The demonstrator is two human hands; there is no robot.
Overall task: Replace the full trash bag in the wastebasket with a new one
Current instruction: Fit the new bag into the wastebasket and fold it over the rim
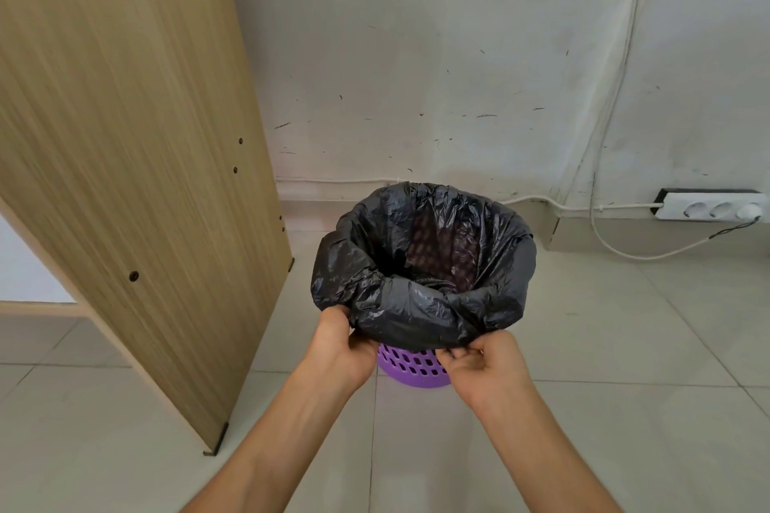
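Hands pinch the folded-over hem of a black trash bag (421, 304), left hand (339, 342) and right hand (485, 362) each clamped on its near edge; the bag lines a purple perforated wastebasket (410, 369) on pale floor tiles (604, 408); a wooden panel (125, 158) stands left, a white power strip (712, 209) by the wall.

Wastebasket (414, 369) on floor near wall, trash bag (421, 262) in it; wooden panel (125, 137) left, power strip (710, 205) right behind.

A glossy black trash bag (421, 304) is seen above a purple, hole-patterned wastebasket (412, 367); pale wood-grain panel (125, 137) leftward.
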